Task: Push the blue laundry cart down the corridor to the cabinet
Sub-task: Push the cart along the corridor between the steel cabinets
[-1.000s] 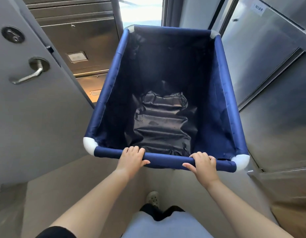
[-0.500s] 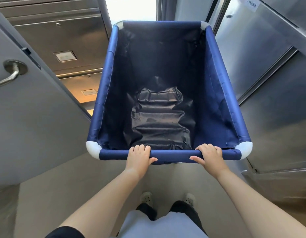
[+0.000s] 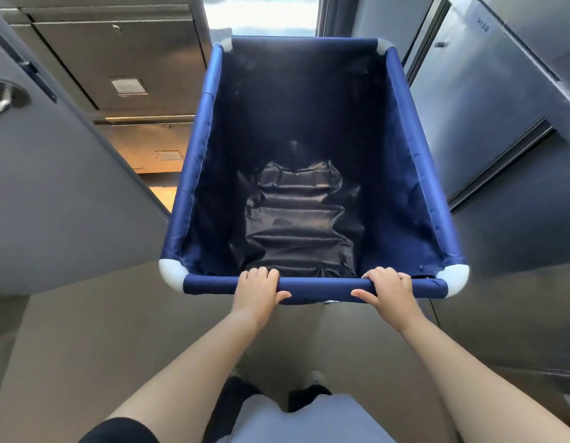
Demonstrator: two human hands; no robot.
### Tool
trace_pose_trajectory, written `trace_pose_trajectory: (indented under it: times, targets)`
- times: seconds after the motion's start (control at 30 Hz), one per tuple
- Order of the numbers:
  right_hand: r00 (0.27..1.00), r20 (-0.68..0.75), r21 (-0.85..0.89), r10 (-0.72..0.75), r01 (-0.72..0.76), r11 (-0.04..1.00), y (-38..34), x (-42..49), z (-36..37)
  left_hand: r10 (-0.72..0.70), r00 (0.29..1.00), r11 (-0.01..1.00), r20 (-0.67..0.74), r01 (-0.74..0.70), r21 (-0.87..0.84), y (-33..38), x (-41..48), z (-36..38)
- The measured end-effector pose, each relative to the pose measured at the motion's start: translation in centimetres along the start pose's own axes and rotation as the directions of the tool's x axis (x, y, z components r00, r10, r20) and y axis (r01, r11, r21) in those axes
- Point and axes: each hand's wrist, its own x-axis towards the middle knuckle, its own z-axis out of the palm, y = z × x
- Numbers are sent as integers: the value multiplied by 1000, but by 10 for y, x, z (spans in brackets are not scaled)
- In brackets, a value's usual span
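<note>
Fingers (image 3: 261,272) of the left hand (image 3: 257,292) curl over the near top rail of the blue laundry cart (image 3: 207,148), thumb stretched along the rail's underside; the right hand (image 3: 387,292) grips the same rail the same way, further toward the right corner. Both hands are clenched on the rail, bare forearms reaching out from the body toward it.

Blue fabric sleeves cover the cart's rim on all four sides, joined by white rounded corner pieces (image 3: 172,272) at the near end and greyer ones at the far end. The walls are dark navy cloth, sloping inward toward the bottom, where a crumpled, shiny black liner (image 3: 301,219) lies in folds — nothing else shows inside. The cart stands straight ahead of the person, in the middle of a narrow passage.

On the left, a grey door (image 3: 53,193) with a metal lever handle (image 3: 2,102) stands close beside the cart's left rail. Beyond it are brushed-metal panels (image 3: 124,46) and an opening with warm orange light. On the right, stainless-steel cabinet fronts (image 3: 488,123) run alongside the cart, one carrying a small white label (image 3: 483,25) too blurred to read. Ahead, past the far rail, a bright gap (image 3: 261,14) shows between the walls.

The floor (image 3: 117,330) is smooth and grey-beige. Below the arms, dark trouser legs and light shoes (image 3: 312,377) — partly hidden by a pale garment — stand on it.
</note>
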Motion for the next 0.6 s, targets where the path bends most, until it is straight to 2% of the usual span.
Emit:
trace_pose_trajectory:
  times: [0.2,0.4,0.6]
  targets:
    - [998,11,-17,-65,65,998,56,-2,-19,-41,999,997,-2,40,-68,61,-5,3]
    - [993,2,-69,-117,117,991,72,-2,-23,-53,999,998,-9,53,-40,79,-10,5]
    - [983,-48,-237,-175,159,958,79,8,-23,-61,997,998,-42,60,-11,82,-1,11]
